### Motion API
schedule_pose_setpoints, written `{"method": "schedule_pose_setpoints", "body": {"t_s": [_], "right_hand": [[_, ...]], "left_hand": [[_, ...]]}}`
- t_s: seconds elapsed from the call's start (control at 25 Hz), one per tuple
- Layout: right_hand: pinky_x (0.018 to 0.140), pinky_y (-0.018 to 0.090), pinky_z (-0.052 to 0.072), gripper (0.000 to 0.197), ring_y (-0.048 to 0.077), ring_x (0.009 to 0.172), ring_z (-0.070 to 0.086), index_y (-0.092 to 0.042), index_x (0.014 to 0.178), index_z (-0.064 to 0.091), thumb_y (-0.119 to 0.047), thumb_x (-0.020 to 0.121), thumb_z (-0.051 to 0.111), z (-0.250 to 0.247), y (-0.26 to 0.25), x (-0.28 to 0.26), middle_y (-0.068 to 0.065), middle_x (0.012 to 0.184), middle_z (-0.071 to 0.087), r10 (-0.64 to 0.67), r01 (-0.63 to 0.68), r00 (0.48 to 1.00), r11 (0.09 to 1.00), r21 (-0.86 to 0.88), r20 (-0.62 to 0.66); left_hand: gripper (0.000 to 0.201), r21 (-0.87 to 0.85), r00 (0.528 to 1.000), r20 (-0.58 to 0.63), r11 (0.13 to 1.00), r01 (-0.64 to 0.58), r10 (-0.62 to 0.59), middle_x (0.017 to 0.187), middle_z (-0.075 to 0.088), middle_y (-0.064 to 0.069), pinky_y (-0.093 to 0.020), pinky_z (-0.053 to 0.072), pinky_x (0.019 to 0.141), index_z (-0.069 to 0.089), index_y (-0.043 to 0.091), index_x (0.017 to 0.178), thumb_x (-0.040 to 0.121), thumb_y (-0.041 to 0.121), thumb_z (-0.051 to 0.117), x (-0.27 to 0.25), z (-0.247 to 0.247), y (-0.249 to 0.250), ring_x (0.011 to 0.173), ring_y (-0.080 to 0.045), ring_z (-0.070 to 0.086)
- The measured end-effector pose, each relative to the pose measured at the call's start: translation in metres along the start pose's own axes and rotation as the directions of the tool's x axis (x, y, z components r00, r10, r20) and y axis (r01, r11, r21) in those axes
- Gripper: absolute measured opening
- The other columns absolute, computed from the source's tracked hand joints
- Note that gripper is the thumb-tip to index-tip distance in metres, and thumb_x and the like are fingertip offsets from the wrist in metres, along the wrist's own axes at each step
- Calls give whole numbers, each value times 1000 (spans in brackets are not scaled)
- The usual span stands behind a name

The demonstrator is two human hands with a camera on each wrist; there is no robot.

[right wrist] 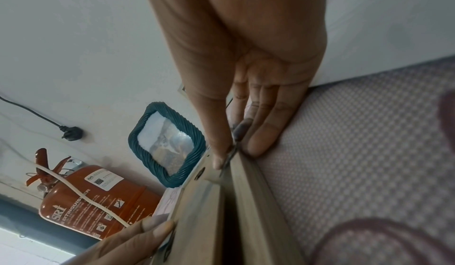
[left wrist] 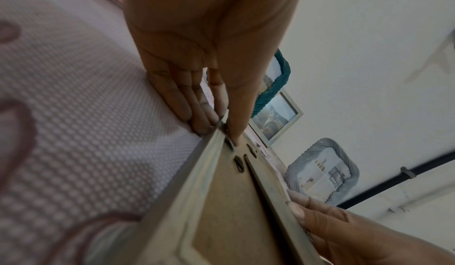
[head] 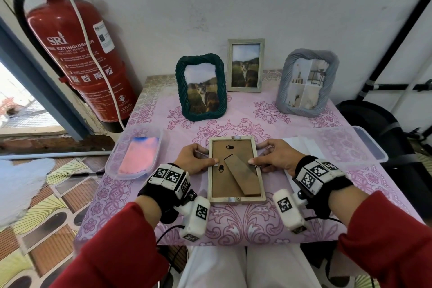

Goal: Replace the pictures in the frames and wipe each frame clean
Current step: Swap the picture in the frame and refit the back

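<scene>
Two hands flank a frame (head: pixel 236 169) lying face down on the bench (head: pixel 233 224), its stand up; the left hand (head: pixel 192 159) grips the left edge, thumb on a clip; the right hand (head: pixel 277 158) grips the right edge likewise; three frames (head: pixel 201 86) stand behind; a cloth (head: pixel 138 155) lies in a tub at left.

A red fire extinguisher (head: pixel 79 58) marked SRI hangs on the wall beyond the table's far left corner, with a white cord (head: pixel 93 54) draped across its body. A black plug (right wrist: pixel 71 134) on a black cable rests against the wall above it. A pink floral tablecloth (head: pixel 233 224) covers the tabletop. A black bag (head: pixel 374 128) sits off the table's right edge. Patterned floor tiles (head: pixel 46 206) lie below the left edge.
</scene>
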State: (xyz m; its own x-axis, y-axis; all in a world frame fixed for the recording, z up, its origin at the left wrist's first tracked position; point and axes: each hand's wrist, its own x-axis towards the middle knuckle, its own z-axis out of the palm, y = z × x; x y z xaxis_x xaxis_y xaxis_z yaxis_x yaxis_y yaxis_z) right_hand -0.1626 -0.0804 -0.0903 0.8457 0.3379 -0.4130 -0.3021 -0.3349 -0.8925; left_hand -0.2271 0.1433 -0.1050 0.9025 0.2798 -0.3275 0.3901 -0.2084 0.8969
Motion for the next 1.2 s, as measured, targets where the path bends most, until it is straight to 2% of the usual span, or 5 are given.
{"method": "schedule_pose_setpoints", "body": {"t_s": [0.48, 0.72, 0.92, 1.04, 1.2], "right_hand": [[44, 20, 53, 46, 10, 44, 53, 2, 114, 52, 1, 73, 75, 1, 3, 0, 0, 53, 54, -29, 29, 999, 1000, 3, -33], [55, 26, 52, 36, 19, 58, 53, -2, 118, 49, -10, 86, 64, 9, 2, -4, 7, 69, 54, -90, 69, 990, 981, -181, -108], [88, 26, 40, 32, 26, 102, 52, -3, 117, 58, -5, 85, 56, 18, -18, -3, 16, 112, 52, -447, 283, 891, 682, -675, -78], [102, 33, 37, 40, 28, 121, 43, -3, 126, 53, -4, 86, 52, 25, -32, 5, 17, 125, 47, -447, 315, 894, 571, -758, 35], [97, 33, 37, 39, 32, 119, 43, 0, 123, 54, 0, 85, 48, 30, -36, 15, 19, 123, 47, -347, 306, 924, 409, -860, 163]], "left_hand": [[18, -4, 996, 78, 999, 35, -35, 73, 56, -3, -11, 44, 47, 52, 10, 94, 89, 25, 61, -16, -5, 9, 54, -5, 54], [107, 240, 971, 240, 968, -77, 18, 127, 38, -6, -16, 40, 95, 11, 13, 149, 69, 25, 82, -39, -6, -8, 113, -13, 46], [136, 465, 971, 238, 873, -149, 40, 132, 21, 2, -18, 25, 109, -2, 14, 149, 52, 46, 87, -39, 3, -11, 132, -15, 30], [143, 539, 975, 221, 831, -136, 16, 137, 18, -2, -27, 23, 117, -7, 11, 149, 49, 51, 87, -38, 5, -10, 136, -16, 25], [156, 548, 974, 224, 824, -143, 20, 138, 17, -3, -28, 23, 117, -9, 12, 148, 29, 65, 77, -42, 5, -9, 138, -16, 23]]}}
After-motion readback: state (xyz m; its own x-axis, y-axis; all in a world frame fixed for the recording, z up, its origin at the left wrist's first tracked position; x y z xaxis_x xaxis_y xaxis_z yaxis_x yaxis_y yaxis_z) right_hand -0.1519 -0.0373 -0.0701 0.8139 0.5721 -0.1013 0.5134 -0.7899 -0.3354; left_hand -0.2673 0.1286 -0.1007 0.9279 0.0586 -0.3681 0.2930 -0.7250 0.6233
